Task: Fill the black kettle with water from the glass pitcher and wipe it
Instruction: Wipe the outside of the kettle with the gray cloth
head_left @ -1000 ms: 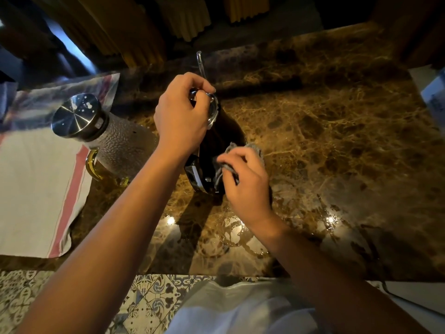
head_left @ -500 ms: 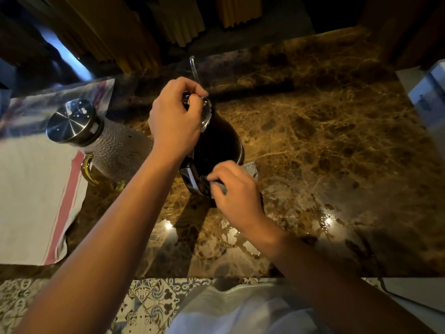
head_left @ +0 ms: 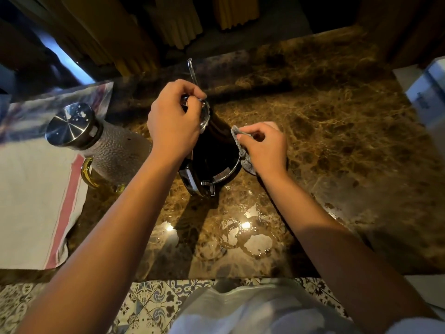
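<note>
Curled over the top of the kettle (head_left: pixel 212 153), the left hand (head_left: pixel 173 124) grips its lid knob, fingers bent round it. Pinched between the thumb and fingers of the right hand (head_left: pixel 265 148) is a grey cloth (head_left: pixel 240 147), pressed against the kettle's right side. That kettle stands upright on the counter (head_left: pixel 337 141), near the middle, its dark handle and metal band on the near side. Left of it, just beside the left wrist, stands the pitcher (head_left: pixel 113 150), a dimpled glass body with a steel lid and an amber handle at its near side. It rests at the edge of a white towel (head_left: pixel 31 201) with a red stripe that covers the counter's left end. Spilled water (head_left: pixel 240 237) glints on the marble near the kettle, between the two forearms. A thin clear rod (head_left: pixel 192 71) shows just beyond the left hand. Patterned tiles (head_left: pixel 144 302) show below the counter's near edge.
</note>
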`<state>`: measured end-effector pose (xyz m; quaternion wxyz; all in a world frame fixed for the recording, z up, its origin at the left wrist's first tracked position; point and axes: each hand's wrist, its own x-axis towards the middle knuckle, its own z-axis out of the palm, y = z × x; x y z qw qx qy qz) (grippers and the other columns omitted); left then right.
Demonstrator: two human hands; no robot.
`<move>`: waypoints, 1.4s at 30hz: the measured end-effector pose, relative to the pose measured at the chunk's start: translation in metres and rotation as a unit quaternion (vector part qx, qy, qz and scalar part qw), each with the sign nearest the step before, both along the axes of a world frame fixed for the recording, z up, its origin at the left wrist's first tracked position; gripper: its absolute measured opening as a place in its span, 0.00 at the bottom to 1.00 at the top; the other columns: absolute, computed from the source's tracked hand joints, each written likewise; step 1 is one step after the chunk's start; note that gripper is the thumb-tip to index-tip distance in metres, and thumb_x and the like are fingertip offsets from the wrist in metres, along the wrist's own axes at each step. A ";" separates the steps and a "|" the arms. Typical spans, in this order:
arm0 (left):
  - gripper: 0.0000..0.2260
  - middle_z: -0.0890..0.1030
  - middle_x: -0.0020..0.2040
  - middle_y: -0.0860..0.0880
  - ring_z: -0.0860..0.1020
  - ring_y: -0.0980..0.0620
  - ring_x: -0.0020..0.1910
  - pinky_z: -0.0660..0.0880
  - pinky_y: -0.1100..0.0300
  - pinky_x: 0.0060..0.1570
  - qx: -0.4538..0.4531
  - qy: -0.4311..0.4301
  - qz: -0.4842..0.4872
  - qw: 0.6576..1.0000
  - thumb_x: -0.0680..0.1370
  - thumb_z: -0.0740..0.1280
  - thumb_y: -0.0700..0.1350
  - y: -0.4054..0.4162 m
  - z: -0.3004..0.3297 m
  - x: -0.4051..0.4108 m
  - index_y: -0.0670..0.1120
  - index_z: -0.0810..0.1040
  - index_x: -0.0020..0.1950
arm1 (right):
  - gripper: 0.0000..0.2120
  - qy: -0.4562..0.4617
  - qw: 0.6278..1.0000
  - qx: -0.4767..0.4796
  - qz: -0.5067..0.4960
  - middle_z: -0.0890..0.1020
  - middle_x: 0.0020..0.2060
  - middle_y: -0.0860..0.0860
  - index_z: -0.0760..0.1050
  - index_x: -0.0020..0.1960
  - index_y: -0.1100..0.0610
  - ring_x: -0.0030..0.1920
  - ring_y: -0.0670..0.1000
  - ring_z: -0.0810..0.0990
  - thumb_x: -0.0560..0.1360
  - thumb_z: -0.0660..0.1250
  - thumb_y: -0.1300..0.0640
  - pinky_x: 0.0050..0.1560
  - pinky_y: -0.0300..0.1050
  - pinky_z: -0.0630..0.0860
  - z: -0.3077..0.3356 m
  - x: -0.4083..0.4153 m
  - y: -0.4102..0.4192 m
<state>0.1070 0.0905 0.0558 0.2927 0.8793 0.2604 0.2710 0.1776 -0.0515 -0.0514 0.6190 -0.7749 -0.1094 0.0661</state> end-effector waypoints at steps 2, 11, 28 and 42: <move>0.09 0.82 0.53 0.56 0.78 0.58 0.50 0.77 0.54 0.52 0.000 0.000 0.001 1.000 0.81 0.61 0.44 0.000 0.000 0.000 0.53 0.80 0.52 | 0.03 0.034 0.999 0.005 0.019 0.85 0.50 0.51 0.86 0.49 0.54 0.48 0.43 0.82 0.76 0.75 0.59 0.46 0.29 0.73 -0.005 -0.004 0.003; 0.08 0.82 0.53 0.57 0.77 0.61 0.48 0.75 0.59 0.50 0.011 0.005 0.008 1.000 0.81 0.61 0.45 0.001 -0.002 0.002 0.53 0.80 0.53 | 0.04 0.087 0.994 0.028 0.058 0.84 0.42 0.48 0.78 0.48 0.52 0.42 0.47 0.84 0.79 0.73 0.59 0.45 0.50 0.85 0.016 -0.052 -0.009; 0.07 0.80 0.52 0.59 0.75 0.66 0.45 0.71 0.66 0.48 0.018 0.013 -0.006 1.000 0.82 0.62 0.44 0.002 -0.001 0.001 0.53 0.80 0.53 | 0.07 0.075 0.997 0.006 0.013 0.84 0.53 0.47 0.79 0.56 0.44 0.53 0.49 0.84 0.81 0.64 0.50 0.54 0.59 0.83 -0.010 -0.031 0.007; 0.09 0.82 0.53 0.57 0.81 0.57 0.47 0.80 0.50 0.53 -0.018 -0.019 -0.005 1.000 0.81 0.64 0.43 -0.002 0.004 -0.002 0.49 0.75 0.61 | 0.05 -0.046 0.991 0.125 -0.020 0.82 0.53 0.49 0.78 0.58 0.54 0.54 0.46 0.81 0.84 0.65 0.57 0.54 0.42 0.79 0.036 -0.034 0.047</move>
